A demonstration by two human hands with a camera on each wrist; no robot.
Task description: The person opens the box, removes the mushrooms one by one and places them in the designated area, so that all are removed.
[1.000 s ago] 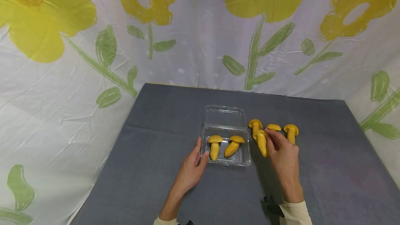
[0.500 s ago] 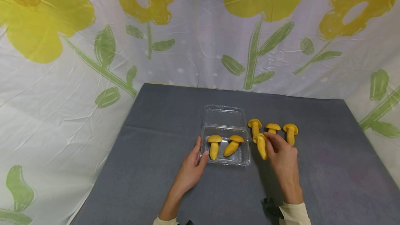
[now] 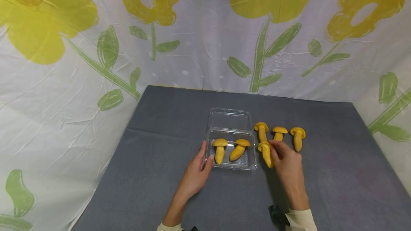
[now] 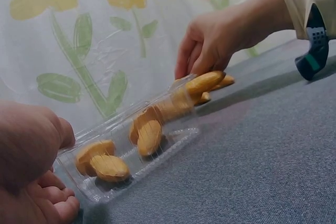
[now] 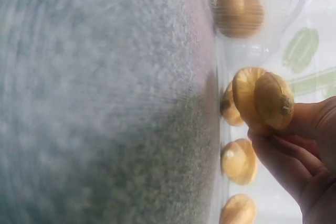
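A clear plastic clamshell box (image 3: 244, 167) lies with its lid folded back, two yellow mushrooms (image 3: 219, 150) side by side in its base. At the box's left wall, my left hand (image 3: 196, 174) grips the edge between thumb and fingers; in the left wrist view the left hand (image 4: 31, 161) has its lower fingers curled. To the right of the box, my right hand (image 3: 289, 167) pinches another yellow mushroom (image 3: 265, 154) by its cap edge. The right wrist view shows this held mushroom (image 5: 270, 100) stem-end on, raised off the cloth.
Three more mushrooms lie in a row beyond the right hand: a left one (image 3: 261, 131), a middle one (image 3: 280, 132) partly behind the fingers, and a right one (image 3: 298, 139). Grey cloth (image 3: 154, 145) covers the table; a flower-printed curtain (image 3: 199, 45) hangs behind.
My right hand has drawn the pinched mushroom slightly toward me, uncovering more of the middle mushroom in the row. The left hand and the box stay in place.
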